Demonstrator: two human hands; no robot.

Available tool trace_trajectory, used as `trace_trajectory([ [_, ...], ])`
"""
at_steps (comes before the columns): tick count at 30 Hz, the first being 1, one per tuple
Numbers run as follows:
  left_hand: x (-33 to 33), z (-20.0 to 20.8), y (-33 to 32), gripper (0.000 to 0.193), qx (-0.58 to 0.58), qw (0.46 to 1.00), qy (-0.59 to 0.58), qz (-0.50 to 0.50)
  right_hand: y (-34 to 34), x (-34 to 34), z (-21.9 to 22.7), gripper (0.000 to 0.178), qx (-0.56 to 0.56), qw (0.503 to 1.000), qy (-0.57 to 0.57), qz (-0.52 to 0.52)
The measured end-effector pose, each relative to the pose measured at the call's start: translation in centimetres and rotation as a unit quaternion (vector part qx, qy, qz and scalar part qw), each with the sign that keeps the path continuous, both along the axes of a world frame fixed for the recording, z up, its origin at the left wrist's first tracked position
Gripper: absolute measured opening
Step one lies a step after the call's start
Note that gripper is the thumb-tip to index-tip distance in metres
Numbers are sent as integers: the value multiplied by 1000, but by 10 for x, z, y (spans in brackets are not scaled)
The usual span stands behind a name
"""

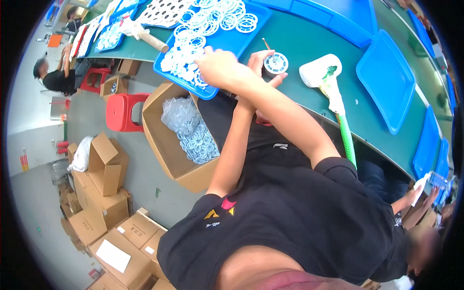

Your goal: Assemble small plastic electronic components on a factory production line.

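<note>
My forearms cross, the right passing over the left. My left hand is closed round a small round part with a white slotted disc on top and a dark body. A thin copper-coloured stick rises beside the disc. My right hand has curled fingers among the small white plastic pieces in a blue tray; its fingertips are partly hidden, so any piece in them cannot be made out. White slotted rings are heaped in the tray's far part.
A mallet with a white-wrapped head and green handle lies on the green table. Another wooden handle lies left of the tray. Blue trays stand right. A carton holding rings and a red stool are left. Other people work nearby.
</note>
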State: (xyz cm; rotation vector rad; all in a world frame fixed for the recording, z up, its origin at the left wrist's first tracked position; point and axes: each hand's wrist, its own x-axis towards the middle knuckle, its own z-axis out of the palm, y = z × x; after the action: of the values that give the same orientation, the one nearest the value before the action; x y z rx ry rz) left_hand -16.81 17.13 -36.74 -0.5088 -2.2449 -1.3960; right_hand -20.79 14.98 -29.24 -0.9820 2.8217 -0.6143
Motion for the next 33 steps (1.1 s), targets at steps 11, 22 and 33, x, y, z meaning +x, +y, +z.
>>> trace_trajectory([
  [11, -1, -4, 3, 77, 31, 998, -53, -12, -17, -15, -14, 21, -41, 997, 53, -28],
  [22, -3, -7, 14, 75, -9, 1000, 12, -5, 59, -22, -8, 20, -291, 951, 50, -93],
  [33, 9, 21, 5, 63, -6, 997, -80, -8, 196, 30, 10, 22, -323, 917, -140, -188],
])
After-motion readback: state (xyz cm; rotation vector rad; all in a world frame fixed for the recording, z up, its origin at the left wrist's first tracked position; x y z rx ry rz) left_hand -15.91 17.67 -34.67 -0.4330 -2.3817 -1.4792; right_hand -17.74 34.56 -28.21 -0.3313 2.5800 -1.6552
